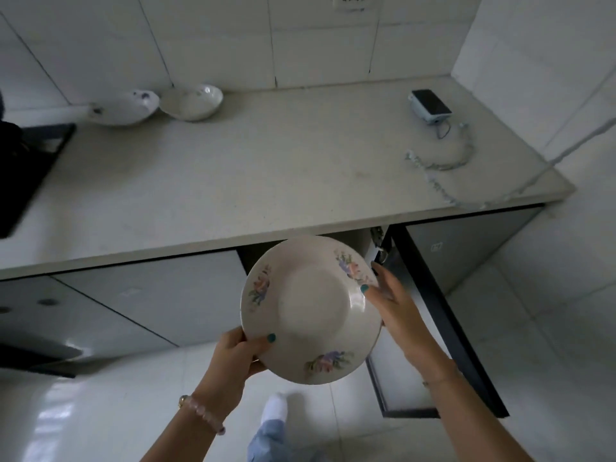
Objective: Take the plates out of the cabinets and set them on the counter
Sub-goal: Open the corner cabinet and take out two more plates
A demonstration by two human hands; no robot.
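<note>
Left hand (233, 358) pinches floral plate (310, 308) at its lower-left rim, thumb on top, fingers (258, 367) curled under. Right hand (396, 305) clamps the right rim, thumb on the face, fingers behind. Plate is mid-frame, below the counter (266, 178) edge, beside the open cabinet door (450, 328). Two dishes (191, 101) sit on the counter upper left, a dark device (430, 103) upper right.

Plate (310, 308) blocks most of the open cabinet (361, 238), so I can't read the inside. Left hand (233, 358) fingers are hidden under the rim, right hand (393, 308) fingers partly behind it. Black cooktop (26, 168) is cut by the left edge, wall socket (353, 1) by the top. Small device (430, 103) can't be identified.
</note>
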